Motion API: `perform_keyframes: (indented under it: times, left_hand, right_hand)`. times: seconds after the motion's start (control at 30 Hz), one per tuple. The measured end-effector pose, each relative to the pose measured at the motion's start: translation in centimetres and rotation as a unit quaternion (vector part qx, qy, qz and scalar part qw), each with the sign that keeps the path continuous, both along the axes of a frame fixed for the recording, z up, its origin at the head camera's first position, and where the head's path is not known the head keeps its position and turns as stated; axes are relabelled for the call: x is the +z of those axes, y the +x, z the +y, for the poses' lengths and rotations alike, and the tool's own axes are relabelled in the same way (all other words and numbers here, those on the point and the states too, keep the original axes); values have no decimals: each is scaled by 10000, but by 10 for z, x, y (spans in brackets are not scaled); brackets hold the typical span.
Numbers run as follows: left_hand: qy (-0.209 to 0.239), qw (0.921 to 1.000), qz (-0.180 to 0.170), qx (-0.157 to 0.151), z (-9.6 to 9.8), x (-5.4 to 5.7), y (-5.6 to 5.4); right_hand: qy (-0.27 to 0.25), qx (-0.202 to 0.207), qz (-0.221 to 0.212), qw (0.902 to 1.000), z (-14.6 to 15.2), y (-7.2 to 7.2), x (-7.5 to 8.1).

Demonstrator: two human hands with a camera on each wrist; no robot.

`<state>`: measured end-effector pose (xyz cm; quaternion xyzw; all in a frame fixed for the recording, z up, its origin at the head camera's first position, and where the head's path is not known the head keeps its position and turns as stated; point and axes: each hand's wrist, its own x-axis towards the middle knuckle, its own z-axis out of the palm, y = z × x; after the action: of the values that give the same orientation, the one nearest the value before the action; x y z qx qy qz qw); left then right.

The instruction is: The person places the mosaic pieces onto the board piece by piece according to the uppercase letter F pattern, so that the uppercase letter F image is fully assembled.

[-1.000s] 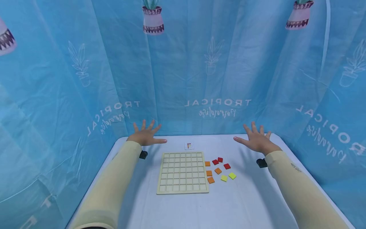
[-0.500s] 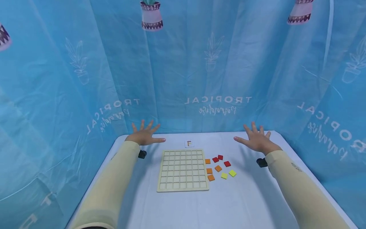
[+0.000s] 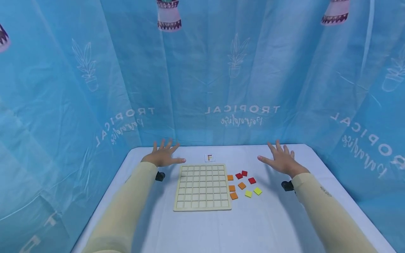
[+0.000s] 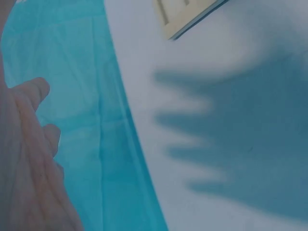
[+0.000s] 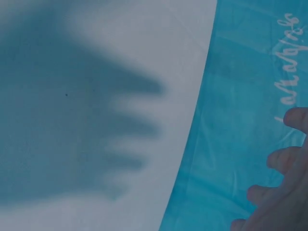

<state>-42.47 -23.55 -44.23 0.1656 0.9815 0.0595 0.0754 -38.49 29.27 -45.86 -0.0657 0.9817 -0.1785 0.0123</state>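
My left hand [image 3: 162,156] hovers with spread fingers above the table, up and left of a pale grid board [image 3: 202,187]. Across from it my right hand [image 3: 282,161] is also spread, beyond the loose tiles to the right of the board. Neither hand holds anything. Beside the board's right edge lie several orange tiles [image 3: 242,185], red tiles [image 3: 251,180] and two yellow tiles [image 3: 257,191]. A small printed card [image 3: 210,157] with a coloured grid pattern lies behind the board. In the left wrist view, a corner of the board [image 4: 192,17] shows.
A white table [image 3: 202,232] carries everything. Blue curtains [image 3: 202,77] with printed plants and lettering close it in at the back and sides. Dark wrist cameras [image 3: 160,176] hang under both wrists, and the hands cast shadows on the cloth.
Both hands have sunk slightly toward the table, their fingers still spread. The head view has tilted down a little. Board, tiles and card keep their places.
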Motion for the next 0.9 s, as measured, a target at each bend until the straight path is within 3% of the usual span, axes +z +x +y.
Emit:
perform_keyframes:
  times: [0.17, 0.53, 0.7, 0.9]
  left_hand:
    - [275, 9992, -194, -222, 5, -16, 3]
    - [908, 9941, -589, -83, 7, -45, 22]
    - [934, 9930, -719, -76, 5, -56, 30]
    - [1003, 9914, -825, 153, 2, -71, 38]
  right_hand:
    - [-150, 13, 49, 9999, -2, -2, -12]
    - [-320, 176, -239, 9990, -17, 1, -33]
    - [-402, 237, -461, 9978, -25, 2, -40]
    - [-571, 277, -609, 9961, -39, 2, -50]
